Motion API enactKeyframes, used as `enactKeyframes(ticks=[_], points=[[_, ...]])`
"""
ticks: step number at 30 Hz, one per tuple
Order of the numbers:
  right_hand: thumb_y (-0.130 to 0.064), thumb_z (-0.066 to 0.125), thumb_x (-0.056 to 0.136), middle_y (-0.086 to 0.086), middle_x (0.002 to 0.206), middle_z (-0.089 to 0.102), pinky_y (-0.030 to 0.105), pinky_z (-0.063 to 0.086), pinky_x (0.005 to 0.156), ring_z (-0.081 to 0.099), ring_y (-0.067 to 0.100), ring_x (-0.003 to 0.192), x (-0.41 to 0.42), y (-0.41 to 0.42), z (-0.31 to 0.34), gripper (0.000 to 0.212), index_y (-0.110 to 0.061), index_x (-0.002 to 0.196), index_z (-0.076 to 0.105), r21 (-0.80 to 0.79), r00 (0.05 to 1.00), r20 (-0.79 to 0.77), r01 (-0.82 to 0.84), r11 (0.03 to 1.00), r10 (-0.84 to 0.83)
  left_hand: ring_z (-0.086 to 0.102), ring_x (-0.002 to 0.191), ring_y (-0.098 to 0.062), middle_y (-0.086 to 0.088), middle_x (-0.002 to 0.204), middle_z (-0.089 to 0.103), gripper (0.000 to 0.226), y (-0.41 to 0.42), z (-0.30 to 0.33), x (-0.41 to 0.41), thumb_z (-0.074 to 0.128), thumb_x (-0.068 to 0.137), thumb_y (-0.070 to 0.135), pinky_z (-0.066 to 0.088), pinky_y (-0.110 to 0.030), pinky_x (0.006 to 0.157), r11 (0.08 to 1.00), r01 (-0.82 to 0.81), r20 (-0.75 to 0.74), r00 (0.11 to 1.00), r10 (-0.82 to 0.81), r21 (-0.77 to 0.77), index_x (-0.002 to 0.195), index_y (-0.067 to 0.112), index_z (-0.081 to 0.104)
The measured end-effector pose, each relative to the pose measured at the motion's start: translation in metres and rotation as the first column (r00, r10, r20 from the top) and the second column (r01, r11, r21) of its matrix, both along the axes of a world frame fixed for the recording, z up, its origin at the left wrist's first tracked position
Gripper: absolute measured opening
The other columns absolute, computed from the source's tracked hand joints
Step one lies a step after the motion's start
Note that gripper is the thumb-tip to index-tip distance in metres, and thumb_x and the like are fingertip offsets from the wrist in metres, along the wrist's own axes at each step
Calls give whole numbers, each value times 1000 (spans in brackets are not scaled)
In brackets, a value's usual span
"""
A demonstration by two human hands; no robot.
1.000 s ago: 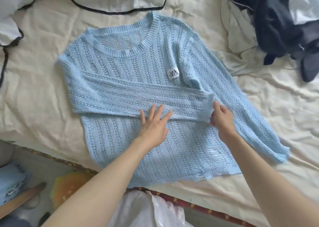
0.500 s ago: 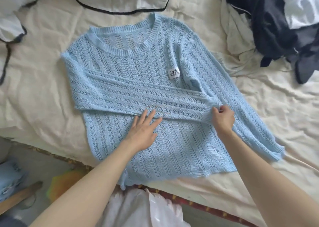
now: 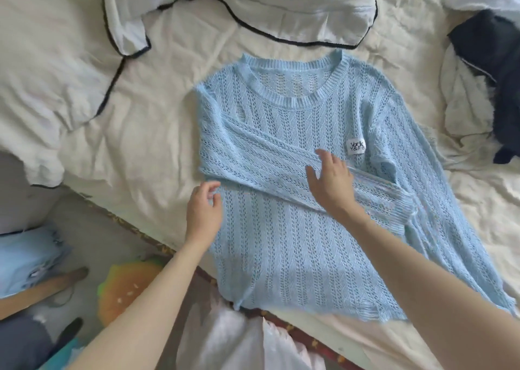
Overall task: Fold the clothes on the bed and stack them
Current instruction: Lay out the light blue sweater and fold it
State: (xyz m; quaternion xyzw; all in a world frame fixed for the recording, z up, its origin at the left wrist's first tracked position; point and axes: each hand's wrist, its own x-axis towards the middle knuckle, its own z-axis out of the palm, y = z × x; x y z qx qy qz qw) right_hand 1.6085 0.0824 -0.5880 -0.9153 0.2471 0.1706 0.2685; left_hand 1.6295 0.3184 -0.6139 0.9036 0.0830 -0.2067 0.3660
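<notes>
Item: one sweater (image 3: 295, 229), pale blue open knit, lying flat and face up on the bed (image 3: 157, 121), hem at the near edge; we count two sleeves, one folded across the chest (image 3: 253, 167) with its cuff toward the right, one lying straight down the right side (image 3: 439, 200), and one white label (image 3: 356, 146) on the chest. Hands: two. Our left hand (image 3: 203, 214) hovers at the sweater's left edge below the folded sleeve, fingers loosely curled, holding nothing. Our right hand (image 3: 332, 183) lies over the folded sleeve, fingers spread and straight, gripping nothing. Change since half a second ago: the right hand has let go of the cuff and come left to mid-sleeve; the left hand has lifted off the body of the sweater and shifted to its left side; the view has swung left. Surroundings: two pillows (image 3: 281, 0) with dark piping beyond the collar, one heap of dark clothes (image 3: 495, 59) at far right, well apart from the sweater, a white garment (image 3: 461, 99) beneath it. Our forearms cover part of the lower sweater. Floor at left: one orange cushion (image 3: 126, 288), blue cloth (image 3: 28, 259).
</notes>
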Motion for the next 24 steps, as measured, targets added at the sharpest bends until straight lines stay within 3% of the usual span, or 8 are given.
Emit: enactKeyframes(ticks=[5,7,10,13,15,17,20,24], points=[[-25,43,100,14,122,60,41,43,97,55,28,111,94,54,-4,33,-5,120,59,134,968,-12,-246,960,250,54,110,-21,-12,125,57,31,36,-17,46,47,97,8,34,-11,84,977,-202,-41,979,200,-71,127,1,51],[-26,44,100,12,122,61,31,45,92,57,26,109,134,74,-7,34,-5,123,58,151,947,10,-318,936,321,55,103,-17,-4,113,60,29,37,-24,59,48,98,11,34,-3,75,967,-214,-83,975,204,-136,125,3,53],[-31,43,100,12,124,59,33,45,90,57,26,110,188,103,-15,39,-7,129,52,209,962,14,-271,940,274,56,85,-3,13,90,57,24,35,-30,71,51,97,21,37,-1,66,949,-229,-160,967,197,-215,119,12,56],[-26,43,97,10,85,60,28,41,63,55,26,82,222,126,-31,23,-10,90,58,209,955,-84,-263,942,285,51,68,-4,13,74,56,9,37,-33,73,58,93,26,43,-22,66,970,-123,-182,980,85,-210,91,18,59],[-21,46,92,3,60,45,22,30,46,45,20,60,235,134,-39,30,-13,64,46,179,953,-147,-239,955,266,48,62,-11,0,66,57,20,38,-31,73,61,91,26,36,-28,61,975,-84,-197,980,43,-208,79,10,62],[-17,53,88,-3,51,35,16,23,35,32,12,46,246,137,-45,37,-17,54,39,199,969,-148,-167,966,198,47,65,-17,-11,70,57,24,42,-31,76,61,90,23,36,-30,62,975,-102,-197,978,62,-199,79,1,62],[-21,59,86,-4,52,36,15,22,35,31,9,47,257,143,-50,23,-15,65,51,221,983,-106,-122,968,148,43,65,-15,-4,73,51,22,52,-29,76,55,94,24,33,-18,55,960,-155,-253,963,94,-234,88,3,55],[-26,64,84,-5,55,45,9,27,36,41,9,51,268,154,-61,15,-16,73,60,252,995,-20,-85,964,93,41,64,-11,3,74,46,19,58,-32,72,49,98,24,29,-22,59,947,-202,-242,960,141,-249,99,5,53]])
